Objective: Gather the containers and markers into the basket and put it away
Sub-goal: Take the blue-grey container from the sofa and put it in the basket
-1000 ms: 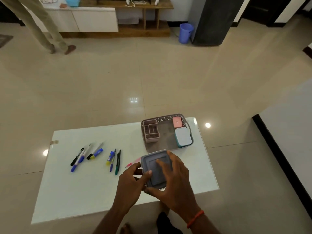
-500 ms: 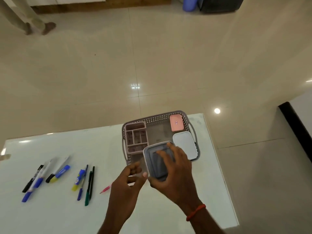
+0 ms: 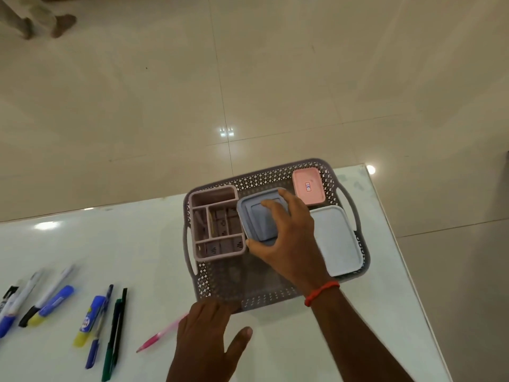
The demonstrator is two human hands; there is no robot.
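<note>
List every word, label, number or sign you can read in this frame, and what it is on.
No text is legible.
Sticker on the pink container: red mark, too small to read.
Label on the blue-and-yellow marker: blurred.
White print on the black marker, left edge: blurred.

Glossy white table (image 3: 385, 285) low in view. Beyond table's far edge: polished beige floor tiles (image 3: 303, 78), thin grout lines (image 3: 220, 84), twin lamp glare (image 3: 227, 131). Far beyond table's left end: bystander's bare feet (image 3: 62, 23), pale trouser legs (image 3: 16, 8).
</note>
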